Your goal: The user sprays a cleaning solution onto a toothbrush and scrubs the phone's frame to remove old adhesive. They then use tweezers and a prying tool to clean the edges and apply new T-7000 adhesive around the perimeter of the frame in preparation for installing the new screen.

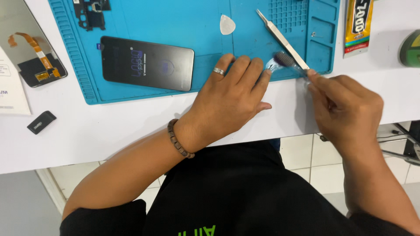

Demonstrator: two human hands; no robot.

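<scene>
White table (109, 140), blue mat (175, 26), glue tube (358, 26), small black part (41, 122)
</scene>
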